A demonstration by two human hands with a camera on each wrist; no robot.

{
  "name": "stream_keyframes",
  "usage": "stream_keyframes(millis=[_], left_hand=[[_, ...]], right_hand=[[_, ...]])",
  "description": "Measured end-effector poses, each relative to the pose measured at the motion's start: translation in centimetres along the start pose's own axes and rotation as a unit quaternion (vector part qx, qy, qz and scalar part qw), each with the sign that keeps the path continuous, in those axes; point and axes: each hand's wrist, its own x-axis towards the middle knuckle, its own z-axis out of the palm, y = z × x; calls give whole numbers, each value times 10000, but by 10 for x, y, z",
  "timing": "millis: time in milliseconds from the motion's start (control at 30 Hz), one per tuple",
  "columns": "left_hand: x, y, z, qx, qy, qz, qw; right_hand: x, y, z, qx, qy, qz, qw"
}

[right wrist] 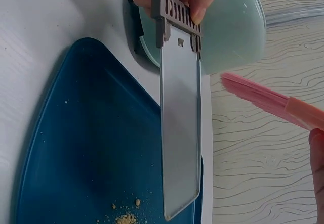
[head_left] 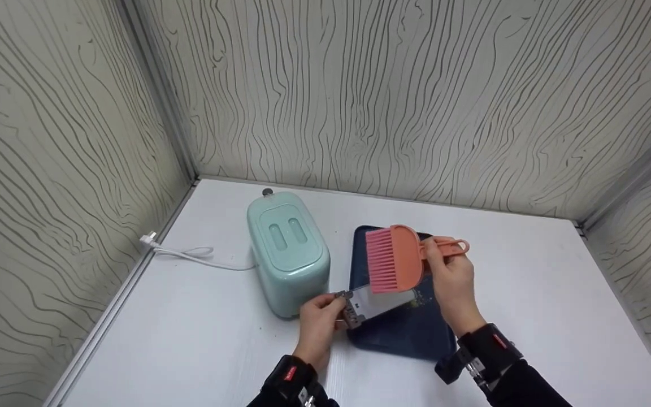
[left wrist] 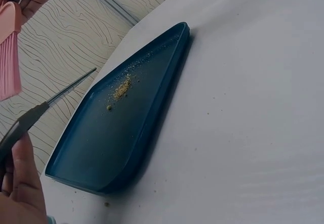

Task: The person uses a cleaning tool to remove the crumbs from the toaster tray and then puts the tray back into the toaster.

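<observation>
My left hand (head_left: 317, 327) pinches the dark slotted end of a toaster's crumb tray (right wrist: 180, 107), a flat metal plate held above the dark blue tray (head_left: 399, 341). In my right hand (head_left: 454, 288) is the handle of a small orange brush (head_left: 407, 258) with pink bristles. The brush is raised over the crumb tray, and the right wrist view shows a gap between the bristles and the plate. Yellowish crumbs (left wrist: 122, 88) lie in a small heap on the blue tray. The plate's upper face looks mostly bare in the right wrist view.
A mint-green toaster (head_left: 289, 249) with a lid on top stands left of the blue tray, near my left hand. Its white cord and plug (head_left: 149, 239) lie toward the table's left edge. Scattered specks dot the white table (head_left: 201, 339). Patterned walls enclose the back and sides.
</observation>
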Motion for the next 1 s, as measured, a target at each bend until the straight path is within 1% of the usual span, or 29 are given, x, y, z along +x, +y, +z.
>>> stream_keyframes(millis=[233, 500, 767, 1000], left_hand=[[0, -1, 0, 50, 3, -9, 10000], [2, -4, 1, -7, 11, -17, 10000], [1, -3, 1, -68, -137, 11, 9999], [-1, -3, 1, -67, -128, -20, 9999]], right_hand=[[-4, 1, 5, 232, -450, 165, 9986], [-8, 1, 10, 268, -769, 281, 9963], [-11, 4, 14, 586, -1141, 378, 9910], [-10, 8, 19, 450, -1205, 497, 9904]])
